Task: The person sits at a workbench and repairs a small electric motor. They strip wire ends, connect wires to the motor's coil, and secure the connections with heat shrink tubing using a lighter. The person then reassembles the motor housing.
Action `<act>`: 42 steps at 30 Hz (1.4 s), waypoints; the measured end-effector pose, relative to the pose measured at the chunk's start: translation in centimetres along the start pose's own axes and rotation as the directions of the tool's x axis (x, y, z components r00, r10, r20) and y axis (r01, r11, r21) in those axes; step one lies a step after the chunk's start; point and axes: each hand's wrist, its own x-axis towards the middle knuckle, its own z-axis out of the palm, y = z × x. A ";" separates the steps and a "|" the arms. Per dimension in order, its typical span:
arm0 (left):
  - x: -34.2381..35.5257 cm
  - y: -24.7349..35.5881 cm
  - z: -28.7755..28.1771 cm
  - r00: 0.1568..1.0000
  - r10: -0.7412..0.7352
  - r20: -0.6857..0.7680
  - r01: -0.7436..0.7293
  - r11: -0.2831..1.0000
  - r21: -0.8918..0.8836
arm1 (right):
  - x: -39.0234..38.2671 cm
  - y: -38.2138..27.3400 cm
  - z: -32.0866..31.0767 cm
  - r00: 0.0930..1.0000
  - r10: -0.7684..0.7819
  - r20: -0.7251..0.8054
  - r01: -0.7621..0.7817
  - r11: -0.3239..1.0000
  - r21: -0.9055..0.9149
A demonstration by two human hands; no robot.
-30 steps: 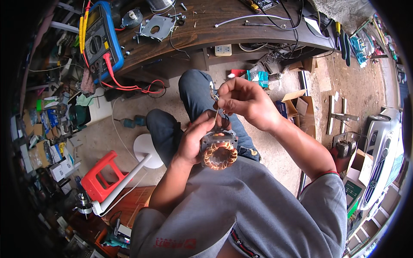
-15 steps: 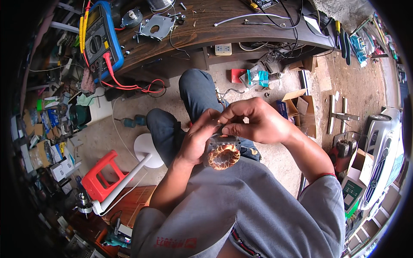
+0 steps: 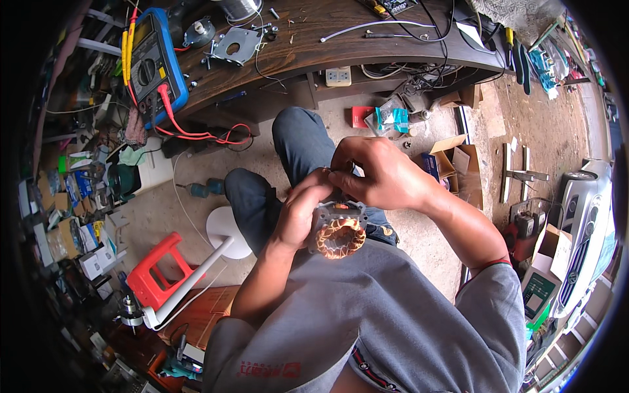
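Observation:
Over my lap, my left hand (image 3: 298, 215) is closed round the side of a motor stator (image 3: 341, 226). Its grey metal frame has screw holes at the corners, and a ring of copper windings laced with pale cord faces up toward me. My right hand (image 3: 385, 173) is closed just above the stator's far edge, thumb and forefinger pinched together close to my left fingertips. What lies in this pinch is too small and covered to make out. A dark opening with a bit of orange copper shows on the frame below the fingers.
A dark wooden bench (image 3: 314, 49) across the far side bears a blue multimeter (image 3: 152, 69), a metal plate (image 3: 239, 46) and a white cable tie (image 3: 373, 26). A red stool (image 3: 154, 268) and white-based stand (image 3: 226, 232) are left; cardboard boxes (image 3: 468, 173) lie right.
My right hand has shifted slightly up and left, its fingers curling closer to my left fingertips. More of the stator's top edge shows. My left hand keeps its hold on the stator.

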 end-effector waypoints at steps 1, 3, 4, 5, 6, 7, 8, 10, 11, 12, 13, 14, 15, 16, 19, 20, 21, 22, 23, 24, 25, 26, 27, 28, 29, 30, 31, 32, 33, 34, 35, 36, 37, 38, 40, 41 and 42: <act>0.0 0.0 0.0 1.000 0.017 0.002 -0.017 1.000 0.005 | 0.0 -0.4 -0.2 0.996 0.082 0.018 -0.083 0.996 0.026; -0.1 0.1 0.3 0.999 0.031 0.039 -0.034 0.996 0.084 | 0.2 -1.0 -0.5 0.979 0.194 0.057 -0.197 0.979 0.052; -0.1 0.3 0.5 0.998 0.037 0.057 -0.044 0.991 0.124 | 0.5 -1.2 -0.7 0.972 0.221 0.076 -0.225 0.973 0.053; -0.2 0.3 0.5 0.996 0.045 0.074 -0.056 0.985 0.163 | 0.6 -1.3 -0.7 0.965 0.245 0.097 -0.251 0.966 0.053; -0.3 0.2 0.5 0.995 0.040 0.087 -0.054 0.985 0.163 | 0.6 -1.3 -0.5 0.968 0.233 0.092 -0.240 0.968 0.079; -0.3 0.2 0.5 0.994 0.035 0.099 -0.051 0.985 0.163 | 0.6 -1.3 -0.2 0.972 0.220 0.088 -0.229 0.968 0.104; -0.2 0.2 0.5 0.993 0.030 0.113 -0.048 0.986 0.162 | 0.5 -1.2 0.0 0.975 0.208 0.082 -0.218 0.967 0.129; -0.3 0.7 0.8 0.993 0.031 0.112 -0.046 0.990 0.135 | 0.3 -1.0 0.3 0.963 0.246 0.110 -0.264 0.941 0.211; -0.3 0.8 0.8 0.993 0.033 0.109 -0.046 0.992 0.122 | 0.2 -1.0 0.5 0.957 0.262 0.127 -0.286 0.925 0.251; -0.4 0.7 0.6 0.995 0.045 0.086 -0.054 0.993 0.109 | 0.0 -1.0 0.6 0.972 0.230 0.044 -0.233 0.935 0.266; -0.5 0.4 0.3 0.996 0.056 0.063 -0.062 0.993 0.096 | -0.4 -1.1 0.6 0.980 0.197 -0.041 -0.178 0.944 0.277; -0.6 0.2 0.1 0.997 0.067 0.038 -0.070 0.994 0.083 | -0.8 -1.1 0.5 0.979 0.164 -0.124 -0.123 0.951 0.285; -0.7 0.1 0.0 0.998 0.050 0.031 -0.051 0.998 0.034 | -1.2 -1.4 0.3 0.965 0.200 -0.171 -0.136 0.935 0.326; -0.8 0.1 -0.1 0.999 0.049 0.022 -0.050 0.997 0.050 | -1.7 -0.4 0.5 0.957 0.126 -0.262 -0.053 0.962 0.267; -1.1 0.6 0.6 0.998 0.061 -0.034 -0.058 0.995 0.087 | -3.3 0.2 0.7 0.966 0.145 -0.212 -0.047 0.910 0.411; -1.1 0.4 0.4 0.993 0.107 -0.044 -0.103 0.990 0.096 | -3.8 0.1 0.8 0.976 0.155 -0.150 -0.070 0.885 0.459; -1.1 0.1 0.1 0.987 0.153 -0.053 -0.147 0.983 0.107 | -4.1 0.1 0.9 0.984 0.141 -0.110 -0.073 0.876 0.477; -1.1 0.0 -0.1 0.978 0.199 -0.062 -0.191 0.975 0.117 | -4.3 -0.1 1.0 0.984 0.152 -0.095 -0.090 0.877 0.473; -1.2 0.6 0.4 0.985 0.157 -0.069 -0.148 0.982 0.118 | -4.4 0.0 1.3 0.982 0.165 -0.095 -0.100 0.872 0.479; -1.2 0.6 0.5 0.987 0.150 -0.059 -0.144 0.984 0.102 | -4.4 0.0 1.5 0.979 0.178 -0.094 -0.111 0.867 0.486; -1.2 0.6 0.5 0.988 0.144 -0.050 -0.140 0.986 0.086 | -4.4 -0.1 1.7 0.975 0.196 -0.102 -0.117 0.849 0.515; -1.2 0.6 0.5 0.989 0.142 -0.043 -0.138 0.988 0.073 | -4.2 -0.4 1.9 0.972 0.210 -0.109 -0.118 0.830 0.545; -1.2 0.5 0.4 0.988 0.148 -0.044 -0.144 0.987 0.074 | -4.1 -0.5 2.1 0.968 0.224 -0.116 -0.119 0.811 0.574; -1.2 0.2 0.3 0.987 0.154 -0.045 -0.150 0.986 0.074 | -4.0 -0.5 2.2 0.967 0.224 -0.123 -0.119 0.822 0.558; -1.2 0.1 0.3 0.986 0.159 -0.046 -0.155 0.985 0.074 | -4.0 -0.4 2.3 0.965 0.225 -0.131 -0.121 0.832 0.541; -1.1 0.2 0.4 0.987 0.154 -0.049 -0.150 0.985 0.085 | -3.9 -0.4 2.5 0.964 0.227 -0.139 -0.123 0.843 0.525; -1.1 0.5 0.7 0.987 0.149 -0.052 -0.144 0.985 0.095 | -3.8 -0.5 2.5 0.960 0.256 -0.116 -0.149 0.812 0.564; -1.2 0.7 0.9 0.988 0.144 -0.056 -0.137 0.985 0.107 | -3.6 -0.7 2.5 0.954 0.285 -0.091 -0.174 0.778 0.603; -1.2 0.7 0.9 0.988 0.142 -0.066 -0.135 0.986 0.100 | -3.5 -0.8 2.5 0.948 0.312 -0.066 -0.200 0.742 0.640; -1.3 0.7 0.9 0.987 0.140 -0.075 -0.133 0.987 0.094 | -3.4 -0.7 2.4 0.944 0.327 -0.037 -0.219 0.709 0.670; -1.3 0.7 0.9 0.987 0.137 -0.083 -0.130 0.988 0.089 | -3.2 -0.7 2.3 0.940 0.341 -0.009 -0.238 0.674 0.699; -1.4 0.9 1.0 0.985 0.148 -0.085 -0.140 0.985 0.097 | -3.1 -0.7 2.3 0.935 0.354 0.018 -0.255 0.638 0.727; -1.4 1.0 1.2 0.983 0.159 -0.087 -0.150 0.983 0.106 | -3.1 -0.6 2.6 0.939 0.344 0.006 -0.231 0.617 0.752; -1.5 1.1 1.3 0.981 0.172 -0.090 -0.162 0.980 0.114 | -3.0 -0.7 2.6 0.939 0.344 0.021 -0.240 0.610 0.755; -1.6 0.9 1.0 0.983 0.161 -0.090 -0.154 0.985 0.082 | -2.9 -0.7 2.3 0.938 0.342 0.051 -0.259 0.596 0.760; -1.7 1.1 1.2 0.984 0.155 -0.090 -0.149 0.986 0.071 | -3.0 -0.7 2.3 0.940 0.337 0.054 -0.254 0.584 0.771; -1.7 1.1 1.2 0.985 0.149 -0.091 -0.144 0.988 0.059 | -3.0 -0.7 2.3 0.941 0.332 0.057 -0.249 0.571 0.782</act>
